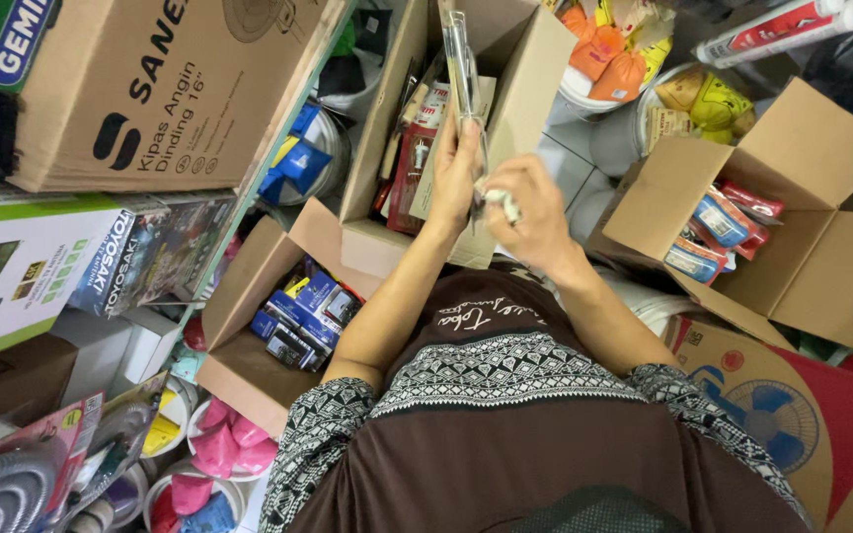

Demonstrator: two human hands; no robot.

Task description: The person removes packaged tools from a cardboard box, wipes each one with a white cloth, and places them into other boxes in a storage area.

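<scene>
My left hand (pixel 453 176) holds a thin clear blister package (pixel 460 61) upright by its lower edge, above an open cardboard box (pixel 525 69) of carded hardware items. My right hand (pixel 530 209) is beside it, fingers pinched on a small white scrap or label (pixel 502 201) close to the package's bottom edge. Both forearms reach forward over my brown patterned shirt (pixel 515 395).
An open box of small blue packs (pixel 300 314) sits at lower left. Another open box with red and blue packets (pixel 723 229) is to the right. Large cartons (pixel 150 89) are stacked on shelves at left, white buckets (pixel 634 109) of goods stand behind, and a fan carton (pixel 792 415) is at right.
</scene>
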